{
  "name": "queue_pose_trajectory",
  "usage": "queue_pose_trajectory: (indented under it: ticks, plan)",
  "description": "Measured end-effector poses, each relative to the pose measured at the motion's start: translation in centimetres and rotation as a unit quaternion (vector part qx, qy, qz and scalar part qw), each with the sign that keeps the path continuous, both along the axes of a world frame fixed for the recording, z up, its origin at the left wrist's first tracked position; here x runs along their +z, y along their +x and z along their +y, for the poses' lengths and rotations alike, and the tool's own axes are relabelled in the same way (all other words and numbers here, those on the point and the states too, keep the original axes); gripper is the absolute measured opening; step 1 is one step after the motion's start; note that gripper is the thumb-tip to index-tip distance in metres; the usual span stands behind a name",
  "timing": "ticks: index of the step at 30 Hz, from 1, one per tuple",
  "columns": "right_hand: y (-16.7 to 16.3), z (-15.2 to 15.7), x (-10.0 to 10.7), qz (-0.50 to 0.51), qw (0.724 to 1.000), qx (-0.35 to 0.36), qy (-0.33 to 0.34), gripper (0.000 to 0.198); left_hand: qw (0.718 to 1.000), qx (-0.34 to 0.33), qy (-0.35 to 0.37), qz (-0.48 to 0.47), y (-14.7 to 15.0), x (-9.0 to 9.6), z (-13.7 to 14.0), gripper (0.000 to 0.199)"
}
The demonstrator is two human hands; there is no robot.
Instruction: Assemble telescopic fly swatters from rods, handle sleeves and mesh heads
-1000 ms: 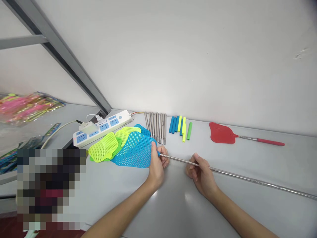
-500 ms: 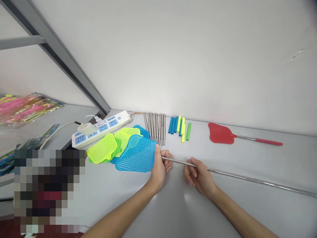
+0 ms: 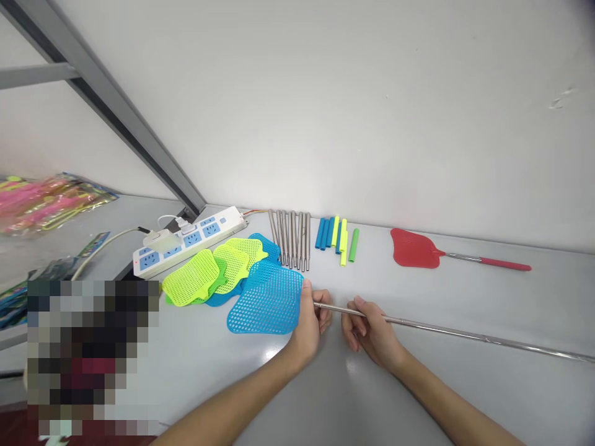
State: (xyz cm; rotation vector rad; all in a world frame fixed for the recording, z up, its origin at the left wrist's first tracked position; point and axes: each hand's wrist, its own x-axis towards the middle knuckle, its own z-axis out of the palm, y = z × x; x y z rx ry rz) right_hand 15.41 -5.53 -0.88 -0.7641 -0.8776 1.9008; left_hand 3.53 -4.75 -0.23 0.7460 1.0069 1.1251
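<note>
Bare hands bring together a blue swatter head (image 3: 269,300) and a long metal rod (image 3: 441,329) above a grey table (image 3: 488,303), the pair held well in from its back edge. The left hand (image 3: 307,319) is closed on the head's neck, thumb uppermost; the right hand (image 3: 374,331), loosely curled, pinches the rod between thumb and fingers. The step in hand appears to be seating the rod in the neck, though the left hand hides the joint; the next move would call for a firm grip on both, kept in line. Along the table's back edge lie short metal rods (image 3: 294,238), coloured tubes (image 3: 343,238) and, farther right, a red swatter (image 3: 415,249); loose yellow-green heads (image 3: 193,277) sit beside a power strip (image 3: 211,229).
</note>
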Motion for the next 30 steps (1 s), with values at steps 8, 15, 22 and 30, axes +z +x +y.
queue_pose_trajectory:
  ticks: [8, 15, 22, 30]
  plan:
    - [0.0, 0.2, 0.1, -0.009, 1.0, -0.003, -0.007, 0.043, 1.0, -0.011, 0.003, 0.01, -0.1, -0.1, 0.0, 0.052]
    - [0.0, 0.1, -0.1, -0.013, 1.0, 0.012, -0.005, 0.044, 0.998, -0.065, -0.01, 0.014, -0.2, 0.4, -0.1, 0.055]
    - [-0.4, -0.2, -0.4, -0.014, 0.999, 0.03, 0.012, 0.044, 0.996, -0.085, -0.028, 0.031, 0.3, -0.4, -0.6, 0.062]
    - [-0.3, -0.2, 0.1, -0.031, 0.998, -0.055, -0.003, 0.043, 1.0, -0.007, -0.007, -0.008, 0.2, 0.6, -0.5, 0.058]
